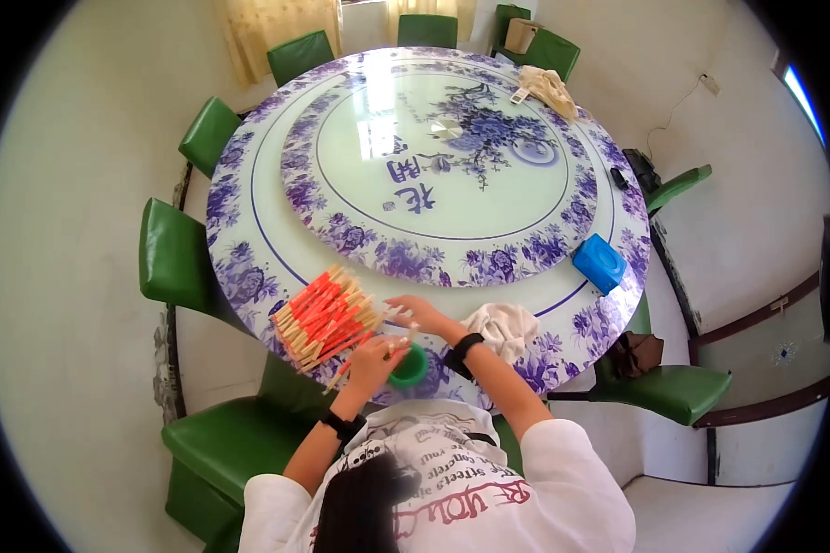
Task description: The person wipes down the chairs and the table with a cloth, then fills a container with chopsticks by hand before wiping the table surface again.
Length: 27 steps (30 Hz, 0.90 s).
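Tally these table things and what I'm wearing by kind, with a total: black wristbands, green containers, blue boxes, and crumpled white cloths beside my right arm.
Black wristbands: 2
Green container: 1
Blue box: 1
White cloth: 1
Total: 5

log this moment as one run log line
left hand: between red-and-tan sticks and green cup; right hand: just beyond cup; grips: unclear; whitish cloth: right of cup; blue box: farther right
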Each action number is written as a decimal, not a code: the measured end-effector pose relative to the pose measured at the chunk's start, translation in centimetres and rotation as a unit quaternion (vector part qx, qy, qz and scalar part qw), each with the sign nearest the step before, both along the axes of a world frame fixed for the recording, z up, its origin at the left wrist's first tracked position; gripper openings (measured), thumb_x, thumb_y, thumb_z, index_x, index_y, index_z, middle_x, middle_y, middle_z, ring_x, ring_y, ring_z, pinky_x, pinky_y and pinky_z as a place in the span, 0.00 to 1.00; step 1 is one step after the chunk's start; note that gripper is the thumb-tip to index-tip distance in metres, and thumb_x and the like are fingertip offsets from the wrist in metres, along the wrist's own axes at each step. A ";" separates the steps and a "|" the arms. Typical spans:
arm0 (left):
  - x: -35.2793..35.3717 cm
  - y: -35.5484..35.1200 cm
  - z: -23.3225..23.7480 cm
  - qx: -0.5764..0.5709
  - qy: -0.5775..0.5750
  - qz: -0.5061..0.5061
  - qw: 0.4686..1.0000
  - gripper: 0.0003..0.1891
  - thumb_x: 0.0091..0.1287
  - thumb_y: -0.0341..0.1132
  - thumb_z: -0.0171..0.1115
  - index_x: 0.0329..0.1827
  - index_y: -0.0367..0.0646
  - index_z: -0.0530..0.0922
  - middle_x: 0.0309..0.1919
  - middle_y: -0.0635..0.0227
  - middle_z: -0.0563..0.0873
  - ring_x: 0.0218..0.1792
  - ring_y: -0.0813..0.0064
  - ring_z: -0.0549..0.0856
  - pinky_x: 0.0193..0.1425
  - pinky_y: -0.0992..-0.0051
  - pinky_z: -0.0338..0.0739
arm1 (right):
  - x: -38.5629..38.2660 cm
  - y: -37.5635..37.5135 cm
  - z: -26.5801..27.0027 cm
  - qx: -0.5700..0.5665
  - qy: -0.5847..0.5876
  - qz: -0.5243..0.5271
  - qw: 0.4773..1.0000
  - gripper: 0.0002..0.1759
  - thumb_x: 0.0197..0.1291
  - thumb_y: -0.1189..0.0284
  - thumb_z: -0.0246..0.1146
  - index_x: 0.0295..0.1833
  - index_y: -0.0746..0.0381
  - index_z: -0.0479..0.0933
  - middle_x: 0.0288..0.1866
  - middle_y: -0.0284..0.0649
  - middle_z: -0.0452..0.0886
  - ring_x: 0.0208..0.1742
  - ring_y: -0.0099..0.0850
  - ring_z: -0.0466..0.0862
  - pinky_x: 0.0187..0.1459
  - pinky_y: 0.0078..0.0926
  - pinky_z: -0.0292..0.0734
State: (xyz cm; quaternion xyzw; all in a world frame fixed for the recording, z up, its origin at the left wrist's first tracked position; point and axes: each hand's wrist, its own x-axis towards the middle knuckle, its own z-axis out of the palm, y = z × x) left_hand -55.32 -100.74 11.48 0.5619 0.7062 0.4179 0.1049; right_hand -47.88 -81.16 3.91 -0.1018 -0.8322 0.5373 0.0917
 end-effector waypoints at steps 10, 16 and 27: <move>-0.1 0.1 0.7 0.028 -0.061 -0.031 0.997 0.13 0.56 0.31 0.68 0.46 0.45 0.81 0.45 0.63 0.84 0.50 0.59 0.80 0.53 0.66 0.75 | -1.8 -1.6 -5.0 0.213 -0.057 -0.023 0.975 0.12 0.54 0.65 0.65 0.39 0.59 0.76 0.49 0.45 0.73 0.52 0.46 0.74 0.48 0.37 0.73; 0.6 0.7 1.6 -0.012 -0.134 -0.023 0.991 0.16 0.53 0.31 0.72 0.44 0.43 0.81 0.43 0.63 0.85 0.49 0.62 0.80 0.54 0.66 0.74 | 1.6 -0.6 -2.7 0.085 -0.032 -0.065 0.994 0.11 0.54 0.68 0.66 0.39 0.62 0.77 0.35 0.42 0.81 0.36 0.37 0.81 0.37 0.33 0.75; 1.7 2.0 0.0 -0.016 -0.150 0.013 0.988 0.07 0.61 0.33 0.66 0.37 0.41 0.80 0.29 0.60 0.84 0.31 0.61 0.83 0.37 0.68 0.76 | 5.5 -1.2 4.5 -0.269 0.041 -0.173 0.947 0.11 0.60 0.69 0.67 0.37 0.66 0.75 0.38 0.35 0.82 0.36 0.21 0.82 0.36 0.20 0.79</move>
